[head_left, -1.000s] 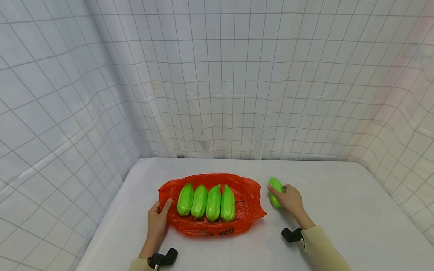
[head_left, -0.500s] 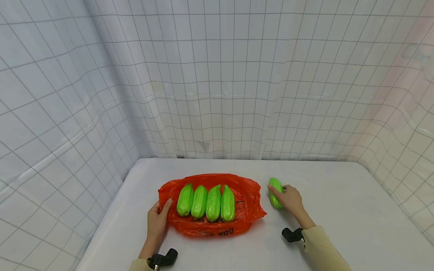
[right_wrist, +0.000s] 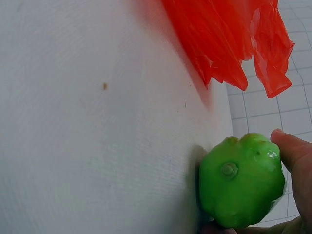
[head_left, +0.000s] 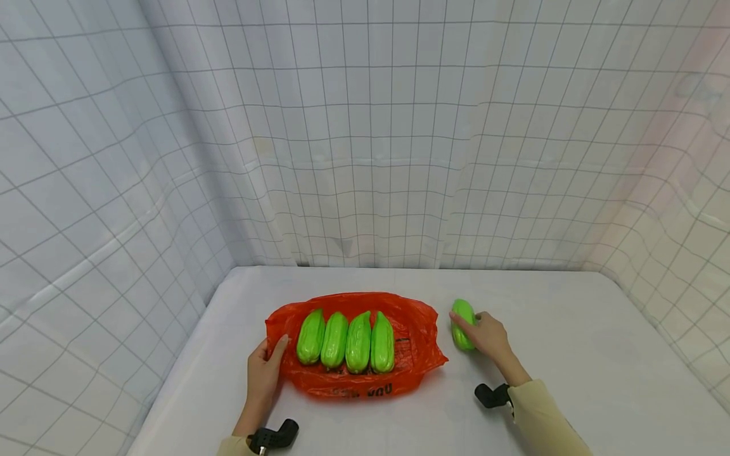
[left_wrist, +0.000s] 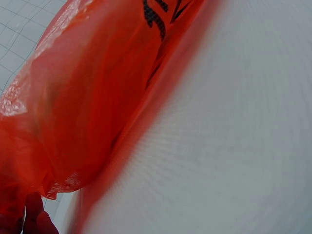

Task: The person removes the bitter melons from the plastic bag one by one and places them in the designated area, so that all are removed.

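A red plastic bag [head_left: 419, 329] with dark lettering lies spread on the white table. Side by side on top of it are several ridged green gourds [head_left: 358, 342]. My left hand [head_left: 263, 377] holds the bag's left edge, thumb on top; in the left wrist view its fingers [left_wrist: 36, 217] show at the bag's gathered corner. Right of the bag, one more green gourd [head_left: 463, 316] rests on the table. My right hand [head_left: 489, 334] grips it from the right. In the right wrist view the lobed end of this gourd [right_wrist: 241, 180] sits between thumb and fingers.
The white table [head_left: 570, 354] extends right of my right hand and in front of the bag. White curtains with a grid pattern [head_left: 365, 158] enclose the back and both sides. A black wrist camera [head_left: 490, 396] sits on each forearm.
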A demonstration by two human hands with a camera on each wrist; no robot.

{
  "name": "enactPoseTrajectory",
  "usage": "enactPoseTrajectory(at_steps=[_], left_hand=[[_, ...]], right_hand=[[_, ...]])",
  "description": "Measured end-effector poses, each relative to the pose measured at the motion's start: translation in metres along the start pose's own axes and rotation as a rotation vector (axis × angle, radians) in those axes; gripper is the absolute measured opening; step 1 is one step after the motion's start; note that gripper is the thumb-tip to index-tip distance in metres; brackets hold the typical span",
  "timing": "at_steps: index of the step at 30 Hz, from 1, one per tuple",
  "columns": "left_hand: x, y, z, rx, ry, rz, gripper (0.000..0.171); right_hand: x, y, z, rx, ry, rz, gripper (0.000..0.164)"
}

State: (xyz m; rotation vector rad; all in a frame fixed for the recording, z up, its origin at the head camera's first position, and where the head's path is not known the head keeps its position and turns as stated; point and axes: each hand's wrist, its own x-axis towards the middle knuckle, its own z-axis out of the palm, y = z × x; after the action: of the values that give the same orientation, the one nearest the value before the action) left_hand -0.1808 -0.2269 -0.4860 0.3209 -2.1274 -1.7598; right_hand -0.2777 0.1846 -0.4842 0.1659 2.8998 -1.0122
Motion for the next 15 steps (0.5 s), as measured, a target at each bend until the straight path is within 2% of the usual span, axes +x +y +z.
enactPoseTrajectory(at_steps=[5,10,15], left_hand=[[0.011,-0.025,0.000,-0.007,0.013,-0.016,0.035],[0.012,-0.030,0.001,0.006,0.021,0.013,0.038],[0.012,-0.031,0.001,0.005,0.023,0.014,0.038]], right_hand=[[-0.002,-0.001,-0.001,0.006,-0.011,-0.002,0.090],[-0.002,-0.001,0.000,0.015,-0.015,-0.007,0.088],[-0.004,-0.001,0.000,0.017,-0.016,-0.016,0.088]])
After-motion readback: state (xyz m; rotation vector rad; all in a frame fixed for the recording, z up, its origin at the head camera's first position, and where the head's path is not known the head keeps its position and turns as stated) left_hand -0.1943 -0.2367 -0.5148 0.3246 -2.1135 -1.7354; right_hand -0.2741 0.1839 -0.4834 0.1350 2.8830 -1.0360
